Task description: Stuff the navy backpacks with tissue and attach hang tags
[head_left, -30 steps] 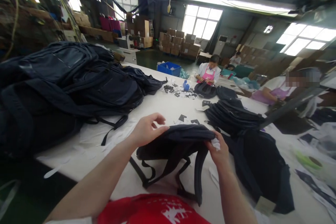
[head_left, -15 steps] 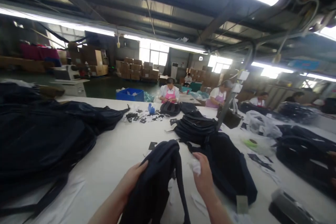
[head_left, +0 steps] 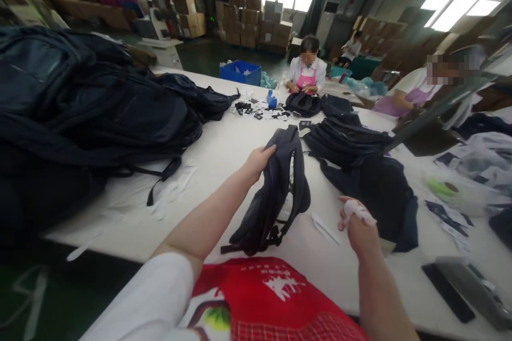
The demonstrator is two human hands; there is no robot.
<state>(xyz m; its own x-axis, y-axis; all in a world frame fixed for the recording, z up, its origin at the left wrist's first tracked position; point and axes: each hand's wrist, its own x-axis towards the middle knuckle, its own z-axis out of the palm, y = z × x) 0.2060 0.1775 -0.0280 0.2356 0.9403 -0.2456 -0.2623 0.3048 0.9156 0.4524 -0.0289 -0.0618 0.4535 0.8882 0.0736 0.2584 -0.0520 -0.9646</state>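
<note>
My left hand (head_left: 261,162) grips the upper edge of a dark backpack (head_left: 266,200), which stands tilted on the white table (head_left: 216,154) with its straps hanging to the right. To the right of it, my right hand (head_left: 359,224) is closed around a crumpled white cloth or tissue (head_left: 356,210), apart from the backpack. Beyond that hand lies another dark backpack (head_left: 380,197), beside a stack of dark bags (head_left: 344,136).
Dark backpacks (head_left: 120,101) are heaped at the left. Tags (head_left: 260,110) and a blue dispenser (head_left: 271,99) lie farther back. A person in a pink apron (head_left: 307,72) works across the table. A grey case (head_left: 468,282) sits at the right front.
The view has tilted down, bringing the red apron into sight. The held backpack now stands farther out, with its lower end visible. My right hand is lower and farther from it.
</note>
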